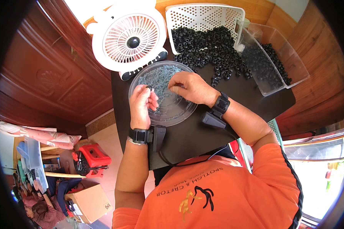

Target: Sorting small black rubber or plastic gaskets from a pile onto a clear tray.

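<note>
My left hand (141, 102) is closed at the left side of a round clear plastic tray (174, 121). Between its thumb and fingers is a small black ring-shaped part (149, 88). Over the tray's right half, my right hand (190, 88) has its thumb and forefinger pinched together. Whatever it holds, if anything, is too small to make out. Many tiny bluish metal pieces (156, 78), perhaps screws, are scattered in the tray, densest toward its far side. Beyond it, a heap of black ring-shaped parts (208, 53) spills from a tipped white perforated basket (189, 15) onto the dark table (248, 97).
A white animal-shaped fan (133, 42) stands at the far left of the table. At the right, a clear plastic bin (283, 57) lies tilted with more black parts. Each wrist wears a black strapped device with a cable. A red case (95, 158) and a cardboard box (88, 203) sit lower left.
</note>
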### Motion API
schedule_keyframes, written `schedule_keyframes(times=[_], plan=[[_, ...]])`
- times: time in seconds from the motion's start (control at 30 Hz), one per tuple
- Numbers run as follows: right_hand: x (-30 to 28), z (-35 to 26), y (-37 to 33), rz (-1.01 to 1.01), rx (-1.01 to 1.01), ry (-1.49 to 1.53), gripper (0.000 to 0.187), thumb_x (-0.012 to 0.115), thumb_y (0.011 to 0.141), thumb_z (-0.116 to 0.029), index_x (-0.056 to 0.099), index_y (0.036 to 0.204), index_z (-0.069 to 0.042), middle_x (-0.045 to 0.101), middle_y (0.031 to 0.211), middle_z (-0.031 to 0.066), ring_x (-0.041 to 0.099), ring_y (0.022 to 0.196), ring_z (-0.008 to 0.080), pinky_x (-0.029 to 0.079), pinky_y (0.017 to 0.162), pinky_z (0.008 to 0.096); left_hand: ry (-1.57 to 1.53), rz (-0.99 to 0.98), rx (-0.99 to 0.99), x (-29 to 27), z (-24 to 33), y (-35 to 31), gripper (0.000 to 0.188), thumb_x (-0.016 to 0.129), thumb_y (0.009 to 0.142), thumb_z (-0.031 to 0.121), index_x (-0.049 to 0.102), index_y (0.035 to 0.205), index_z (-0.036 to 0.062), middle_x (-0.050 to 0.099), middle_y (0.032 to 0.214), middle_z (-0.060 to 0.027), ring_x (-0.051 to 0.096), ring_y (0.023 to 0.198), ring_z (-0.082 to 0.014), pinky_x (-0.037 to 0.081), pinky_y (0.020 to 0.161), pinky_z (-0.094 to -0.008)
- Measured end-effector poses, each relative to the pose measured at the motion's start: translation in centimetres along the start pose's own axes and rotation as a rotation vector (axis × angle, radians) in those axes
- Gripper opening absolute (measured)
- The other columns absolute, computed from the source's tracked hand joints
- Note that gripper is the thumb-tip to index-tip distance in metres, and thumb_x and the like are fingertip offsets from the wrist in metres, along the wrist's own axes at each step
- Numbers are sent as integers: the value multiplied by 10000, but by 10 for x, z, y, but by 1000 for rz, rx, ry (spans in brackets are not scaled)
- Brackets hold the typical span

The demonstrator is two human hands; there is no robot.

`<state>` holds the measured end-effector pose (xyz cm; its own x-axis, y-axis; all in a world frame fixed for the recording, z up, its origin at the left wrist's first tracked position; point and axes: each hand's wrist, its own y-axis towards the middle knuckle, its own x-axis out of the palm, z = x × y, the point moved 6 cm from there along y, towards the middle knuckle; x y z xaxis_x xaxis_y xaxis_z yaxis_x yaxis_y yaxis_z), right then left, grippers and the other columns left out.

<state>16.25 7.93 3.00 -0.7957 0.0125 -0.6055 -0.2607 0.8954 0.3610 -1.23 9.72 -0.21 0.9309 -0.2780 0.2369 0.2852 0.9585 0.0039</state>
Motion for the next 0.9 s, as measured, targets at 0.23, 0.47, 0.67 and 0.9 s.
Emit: schedule_keyframes(times=[0.23,0.47,0.67,0.9], plan=[[21,-32,-10,-168,-246,-113,118,657,760,-137,637,859,-74,602,856,80,579,873,289,478,764,399,-97,56,22,-6,3,0,171,493,859,240,511,885,71,568,690,-56,533,548,-146,393,498,-248],[48,-33,-17,-299,-381,-384,157,664,737,-135,627,876,-73,550,850,68,531,844,261,461,752,373,-102,9,43,-2,4,1,160,489,862,229,508,887,72,562,698,-52,531,553,-146,394,501,-247],[-3,-21,-1,114,-195,-32,73,636,801,-100,612,845,-46,594,849,106,594,792,284,491,708,362,129,-130,110,16,14,-6,203,488,912,226,530,965,34,562,735,-25,525,590,-93,398,530,-209],[-5,-20,-4,76,8,622,87,580,924,-116,607,924,-34,591,869,-6,532,820,70,458,766,247,230,-237,65,34,7,-16,207,511,921,226,523,996,33,563,745,-27,522,612,-87,400,545,-204]])
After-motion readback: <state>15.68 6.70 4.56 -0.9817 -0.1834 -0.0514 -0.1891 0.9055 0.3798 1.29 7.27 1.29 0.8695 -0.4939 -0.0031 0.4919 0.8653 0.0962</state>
